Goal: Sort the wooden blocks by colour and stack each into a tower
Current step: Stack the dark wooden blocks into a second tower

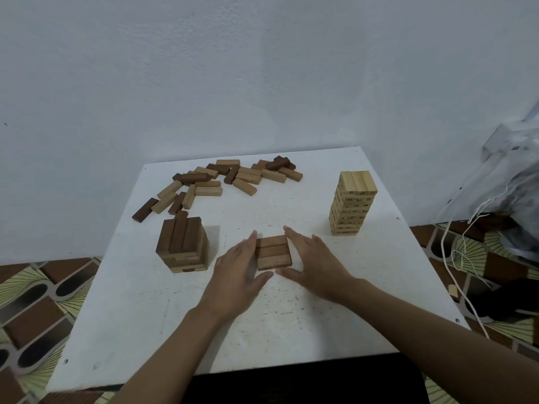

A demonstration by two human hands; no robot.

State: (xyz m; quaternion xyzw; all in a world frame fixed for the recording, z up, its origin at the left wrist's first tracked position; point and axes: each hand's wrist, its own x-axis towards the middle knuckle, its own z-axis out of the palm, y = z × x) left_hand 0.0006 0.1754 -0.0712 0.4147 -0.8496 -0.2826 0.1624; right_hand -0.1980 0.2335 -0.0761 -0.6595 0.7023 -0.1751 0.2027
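Three mid-brown blocks lie side by side at frame centre, head view. Fingers straight, the left hand and right hand are set against the block ends. Judged light, rigid, smooth; best gripped by those ends.

My counter is white, flecked with small dark marks. The flat layer of blocks at centre frame is mid-brown. The left tower is dark brown on top, with paler tan layers below. The right tower is pale yellow, printed with dark numbers. The loose pile toward the upper left mixes dark brown, mid-brown and light tan. The wall is pale blue-grey. The floor carries brown brick shapes, black ovals and yellow-green fans. A white cord trails at right.
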